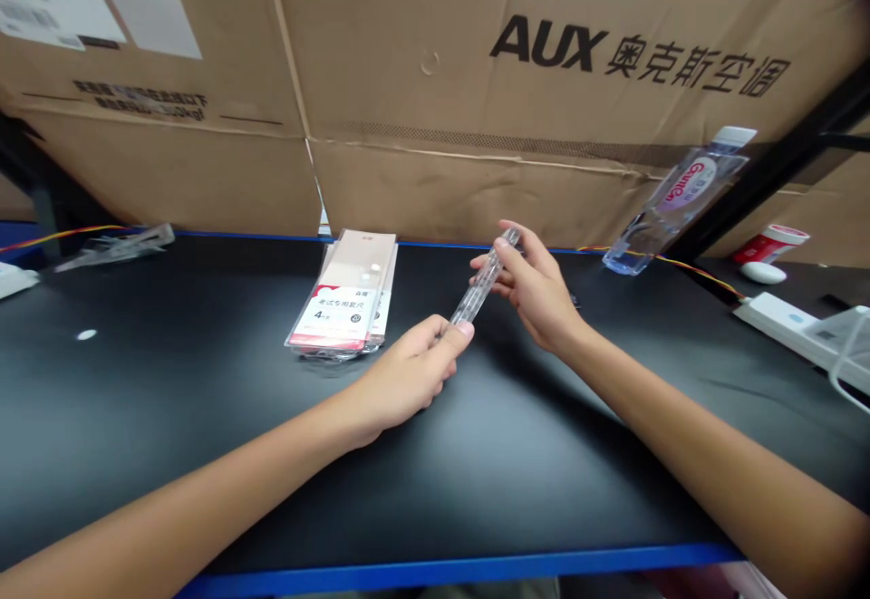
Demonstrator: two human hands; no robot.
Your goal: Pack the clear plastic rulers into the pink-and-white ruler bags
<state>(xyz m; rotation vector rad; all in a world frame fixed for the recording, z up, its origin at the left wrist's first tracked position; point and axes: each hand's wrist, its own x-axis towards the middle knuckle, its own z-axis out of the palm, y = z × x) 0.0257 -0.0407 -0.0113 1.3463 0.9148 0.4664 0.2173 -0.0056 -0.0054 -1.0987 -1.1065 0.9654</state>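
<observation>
A narrow stack of clear plastic rulers point(484, 280) is held up at a slant above the table. My left hand point(414, 368) pinches its lower end, thumb on top. At the upper end, my right hand point(536, 286) grips it between thumb and fingers. Left of my hands lies a pile of flat clear packets point(343, 295) with pink and white cards inside, printed with Chinese text and a 4. The edges of the packets underneath stick out slightly. How many rulers are in the stack cannot be made out.
A large AUX cardboard box point(408, 64) stands behind the black table point(237, 454). At right are a tilted water bottle point(670, 205), a red and white container point(771, 244), a white mouse-like object point(763, 273) and a power strip point(802, 332). Crumpled clear plastic point(126, 246) lies at left.
</observation>
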